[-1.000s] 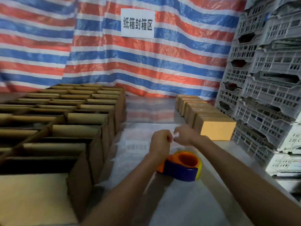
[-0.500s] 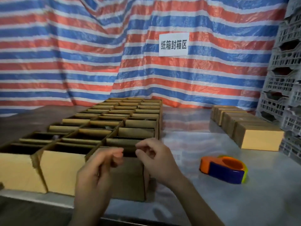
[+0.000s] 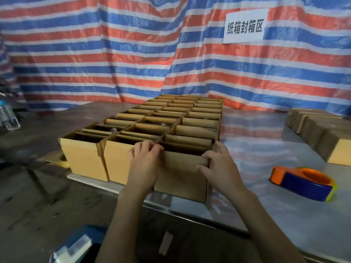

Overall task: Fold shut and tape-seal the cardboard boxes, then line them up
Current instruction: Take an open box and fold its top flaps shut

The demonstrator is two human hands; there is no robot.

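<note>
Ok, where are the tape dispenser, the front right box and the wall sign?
tape dispenser [image 3: 303, 186]: head view, blue side wall.
front right box [image 3: 180, 175]: head view, front face.
wall sign [image 3: 245, 26]: head view, white sheet's middle.

A white sign [image 3: 245, 25] hangs on the striped tarp [image 3: 95, 54].

Dim, even indoor light. The bench [image 3: 275, 209] cover carries a pale sheen that mirrors the striped tarp [image 3: 114, 54]. At the near edge, one box [image 3: 180, 175] front lies in shadow; boxes [image 3: 83, 158] left of it look brighter. Wide-angle bending curves the edges. The lower left corner is blurred.
</note>
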